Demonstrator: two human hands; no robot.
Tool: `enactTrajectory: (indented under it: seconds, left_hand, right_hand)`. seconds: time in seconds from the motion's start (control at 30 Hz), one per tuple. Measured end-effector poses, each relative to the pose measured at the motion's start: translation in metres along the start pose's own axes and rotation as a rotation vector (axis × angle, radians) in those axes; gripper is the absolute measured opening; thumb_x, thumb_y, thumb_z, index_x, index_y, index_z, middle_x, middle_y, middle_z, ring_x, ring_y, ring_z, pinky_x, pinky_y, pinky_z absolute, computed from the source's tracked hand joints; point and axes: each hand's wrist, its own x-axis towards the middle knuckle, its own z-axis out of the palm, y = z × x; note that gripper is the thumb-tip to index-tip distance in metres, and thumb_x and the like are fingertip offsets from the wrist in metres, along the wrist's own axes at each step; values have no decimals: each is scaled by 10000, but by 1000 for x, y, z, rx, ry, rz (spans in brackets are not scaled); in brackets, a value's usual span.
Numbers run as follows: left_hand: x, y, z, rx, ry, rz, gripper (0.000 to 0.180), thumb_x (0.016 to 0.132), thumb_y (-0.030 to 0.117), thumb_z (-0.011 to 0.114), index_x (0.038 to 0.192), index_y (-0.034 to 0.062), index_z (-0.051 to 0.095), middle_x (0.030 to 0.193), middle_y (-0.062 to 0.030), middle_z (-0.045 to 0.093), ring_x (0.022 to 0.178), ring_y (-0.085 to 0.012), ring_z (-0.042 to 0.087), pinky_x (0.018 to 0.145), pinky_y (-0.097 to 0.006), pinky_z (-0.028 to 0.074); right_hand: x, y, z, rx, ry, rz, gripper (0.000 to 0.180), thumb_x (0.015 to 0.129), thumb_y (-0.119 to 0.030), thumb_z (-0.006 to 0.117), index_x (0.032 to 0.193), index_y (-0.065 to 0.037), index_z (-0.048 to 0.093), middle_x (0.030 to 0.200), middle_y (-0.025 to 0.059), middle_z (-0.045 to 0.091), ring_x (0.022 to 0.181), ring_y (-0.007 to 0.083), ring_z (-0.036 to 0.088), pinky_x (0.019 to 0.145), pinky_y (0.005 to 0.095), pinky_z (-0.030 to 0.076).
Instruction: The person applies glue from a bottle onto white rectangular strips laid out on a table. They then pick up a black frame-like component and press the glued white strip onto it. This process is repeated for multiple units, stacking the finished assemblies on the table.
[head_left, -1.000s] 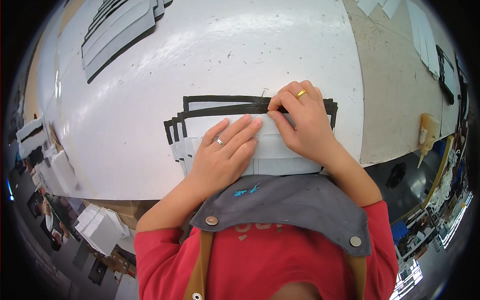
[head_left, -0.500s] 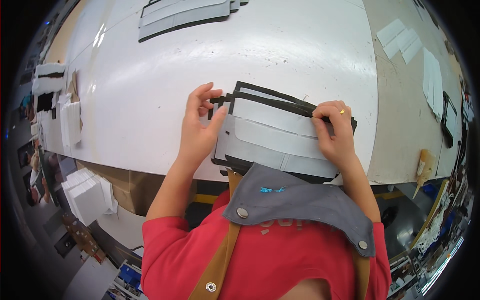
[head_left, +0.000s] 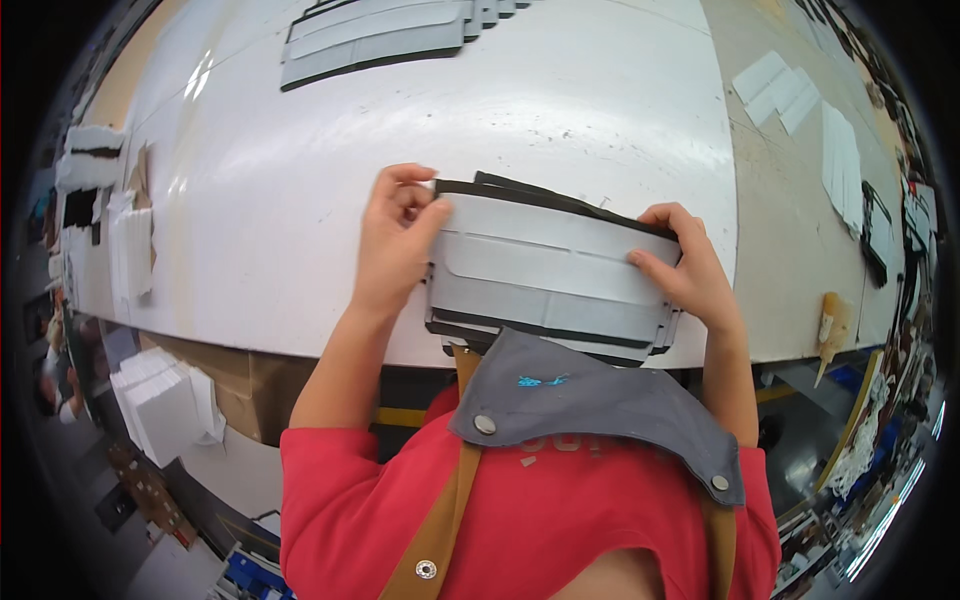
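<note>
A stack of light grey panels with black edging lies before me at the table's near edge. Its uppermost grey panel (head_left: 560, 240) has a long flap and a slit across it. My left hand (head_left: 398, 245) pinches this panel at its far left corner, thumb on top and fingers beyond the edge. At the other end my right hand (head_left: 695, 265) grips the right side, its thumb lying on the face and its fingers over the edge. Black edges of the panels underneath (head_left: 500, 333) stick out unevenly along the near side.
More grey panels (head_left: 375, 40) lie overlapped at the table's far side. White sheets (head_left: 775, 90) rest at the right, with a yellowish glue bottle (head_left: 833, 325) near the edge. A cardboard box (head_left: 235, 380) and white blocks (head_left: 165, 400) stand at the lower left.
The top panel has shifted left and now lies under both hands. My right hand has moved from pinching the far edge to holding the panel's right end.
</note>
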Motion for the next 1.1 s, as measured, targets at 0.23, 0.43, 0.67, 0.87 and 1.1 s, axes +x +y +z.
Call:
enactTrajectory:
  seconds: [0.23,0.43,0.67,0.87,1.1]
  left_hand:
    - [-3,-7,-22,4,143,61,291,841,-14,562,1109,30,461,762,31,458,717,-43,421,675,-178,336]
    - [-6,-7,-31,34,182,170,335,847,-16,568,1160,40,461,769,40,413,715,-41,387,669,-170,316]
    - [-10,-9,-45,37,177,288,347,835,-24,595,1155,59,489,767,47,377,701,-44,345,643,-177,306]
    - [-6,-10,-52,50,179,320,341,830,-35,592,1144,57,497,775,46,380,707,-44,347,644,-176,308]
    - [34,-3,-69,90,227,275,291,864,-18,554,1143,35,494,840,23,449,756,-46,409,685,-181,339]
  right_hand:
    - [-1,-3,-13,354,-28,254,326,772,-63,622,1080,-42,520,762,-6,461,702,95,430,649,226,372]
    - [0,0,-4,381,40,327,161,787,-65,621,940,-28,587,765,-22,481,697,69,419,646,209,367]
    - [6,-1,2,408,83,251,101,793,-49,611,891,-33,592,762,-23,488,707,75,412,662,207,370]
    - [17,0,4,326,69,199,110,788,-61,618,890,-30,590,757,-20,497,707,88,416,684,219,369]
    - [67,-8,12,286,35,168,127,812,-93,610,902,-11,573,759,0,532,716,87,448,672,219,377]
